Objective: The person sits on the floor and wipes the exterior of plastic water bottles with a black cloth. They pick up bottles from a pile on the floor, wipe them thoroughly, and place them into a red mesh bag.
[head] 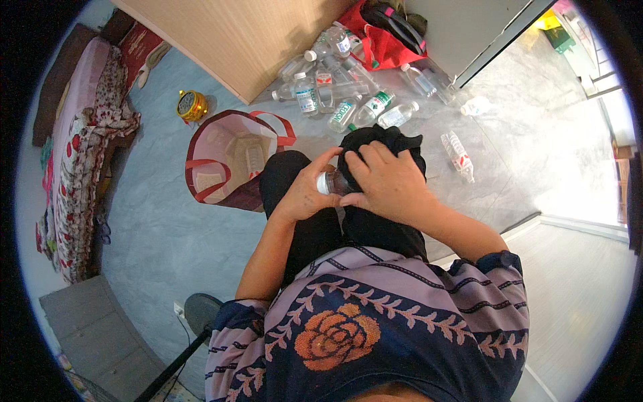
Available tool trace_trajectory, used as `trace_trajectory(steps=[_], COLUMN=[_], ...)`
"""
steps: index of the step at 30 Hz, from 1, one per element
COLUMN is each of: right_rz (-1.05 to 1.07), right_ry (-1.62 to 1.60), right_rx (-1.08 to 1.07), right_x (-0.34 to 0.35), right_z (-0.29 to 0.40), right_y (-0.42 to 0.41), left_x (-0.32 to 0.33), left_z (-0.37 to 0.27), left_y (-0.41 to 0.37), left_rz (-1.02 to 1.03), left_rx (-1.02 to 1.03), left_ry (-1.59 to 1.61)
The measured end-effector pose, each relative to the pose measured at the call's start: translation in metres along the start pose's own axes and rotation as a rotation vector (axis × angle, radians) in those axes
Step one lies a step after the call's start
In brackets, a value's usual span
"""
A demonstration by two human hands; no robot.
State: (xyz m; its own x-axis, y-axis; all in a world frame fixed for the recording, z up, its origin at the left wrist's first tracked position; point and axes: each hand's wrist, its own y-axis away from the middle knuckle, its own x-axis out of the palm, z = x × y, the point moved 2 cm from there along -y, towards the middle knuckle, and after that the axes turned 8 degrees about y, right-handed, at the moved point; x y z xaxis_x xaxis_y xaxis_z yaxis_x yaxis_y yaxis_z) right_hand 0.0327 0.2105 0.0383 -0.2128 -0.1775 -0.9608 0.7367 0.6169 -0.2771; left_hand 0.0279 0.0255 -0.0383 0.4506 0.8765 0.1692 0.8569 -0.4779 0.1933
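A clear plastic bottle point(337, 183) with a white cap point(323, 183) lies sideways over my knees. My left hand point(304, 195) curls around its capped end, with thumb and fingers on either side of the cap. My right hand point(387, 176) grips the bottle's body from above and covers much of it. Beneath the right hand is black ruffled fabric point(384, 134) at my right knee. Left of my knees stands an open dark red tote bag point(236, 199) with red handles, and inside is a clear bottle point(254, 160) with red marks.
Several empty plastic bottles point(341, 75) are heaped by a wooden panel point(241, 45) and a red bag point(389, 55). Further right, a crumpled bottle point(458, 156) lies alone. A gold-coloured round container point(192, 105) stands left, beyond it a bed point(75, 166). Behind my left arm is a black pole point(173, 364).
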Motion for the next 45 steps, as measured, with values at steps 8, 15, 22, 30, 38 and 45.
trace_trajectory(steps=[8,15,22,30,38,45], right_rz=[0.021,0.203,0.266,0.095,-0.104,-0.099], right_ry=[-0.101,-0.176,-0.267,-0.481,-0.302,-0.301], right_rx=[-0.077,-0.002,0.15,0.439,0.42,0.279], right_x=[0.008,-0.006,-0.01,0.007,0.005,0.009], right_z=[0.01,-0.013,-0.038,-0.034,0.007,0.043], right_y=[-0.011,0.0,0.023,0.042,0.021,-0.006], left_x=[0.005,0.004,0.004,0.012,0.038,0.018], left_z=[-0.002,-0.005,-0.003,0.009,0.013,0.025], left_y=[0.0,0.002,0.002,-0.007,-0.007,0.002], left_rz=[-0.092,-0.05,-0.028,-0.017,-0.119,0.017], left_rx=[0.069,0.018,-0.036,-0.082,0.113,0.101], left_ry=[-0.08,-0.105,0.019,0.275,0.532,1.054])
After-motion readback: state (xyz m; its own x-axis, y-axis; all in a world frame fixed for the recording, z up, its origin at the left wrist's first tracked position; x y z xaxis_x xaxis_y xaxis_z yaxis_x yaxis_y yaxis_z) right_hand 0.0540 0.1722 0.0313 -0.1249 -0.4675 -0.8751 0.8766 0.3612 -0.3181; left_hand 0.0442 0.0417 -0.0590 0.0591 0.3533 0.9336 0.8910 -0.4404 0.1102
